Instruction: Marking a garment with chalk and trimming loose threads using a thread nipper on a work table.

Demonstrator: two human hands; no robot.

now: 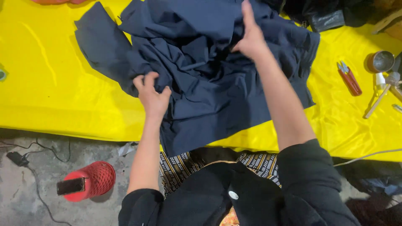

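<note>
Gripping the navy garment (209,75) over the yellow sheet (46,83), our left hand (153,98) pinched a fold while our right hand's (251,39) fingers clamped cloth higher, apparently to spread it.

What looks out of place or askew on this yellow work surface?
The navy garment lies bunched and creased, gripped by the left hand and the right hand. Its lower edge hangs over the yellow sheet. A phone rests on a red mesh stool on the floor.
</note>
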